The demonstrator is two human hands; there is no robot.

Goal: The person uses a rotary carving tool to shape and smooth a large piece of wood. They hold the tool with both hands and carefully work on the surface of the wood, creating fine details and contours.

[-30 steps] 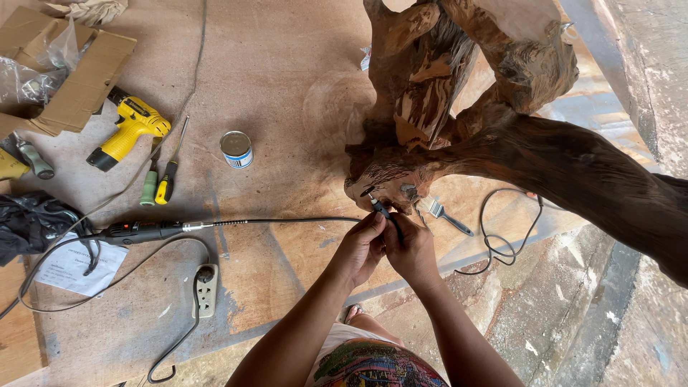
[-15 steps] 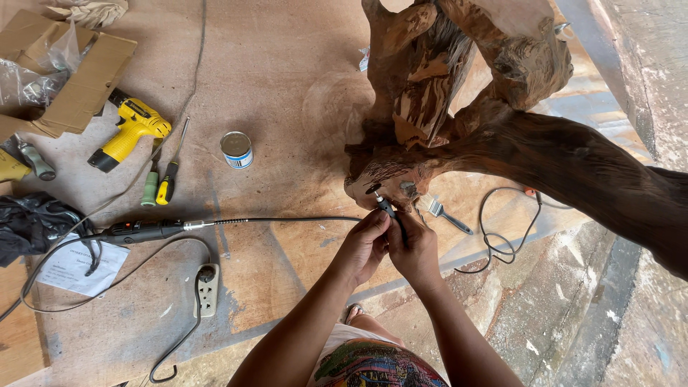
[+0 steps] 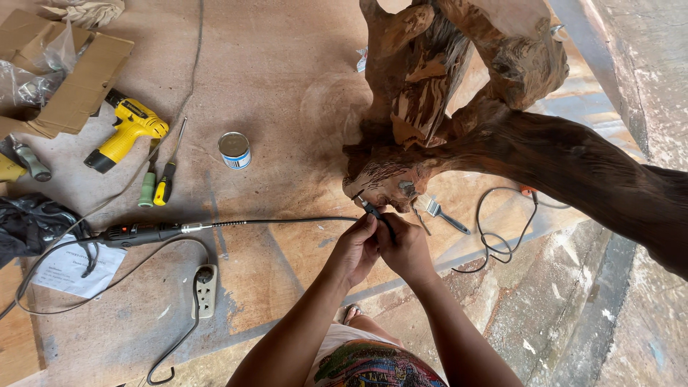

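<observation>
Handpiece point(image 3: 374, 213) is being gripped tight by both hands, left point(image 3: 355, 247) and right point(image 3: 405, 247), against root point(image 3: 401, 179); bit risks skidding if shaft point(image 3: 287, 221) is kinked.

Left of the wood root point(image 3: 466, 129): one yellow drill point(image 3: 125, 129), two screwdrivers point(image 3: 158, 183), one small tin point(image 3: 234, 150), one power strip point(image 3: 205, 290).
</observation>
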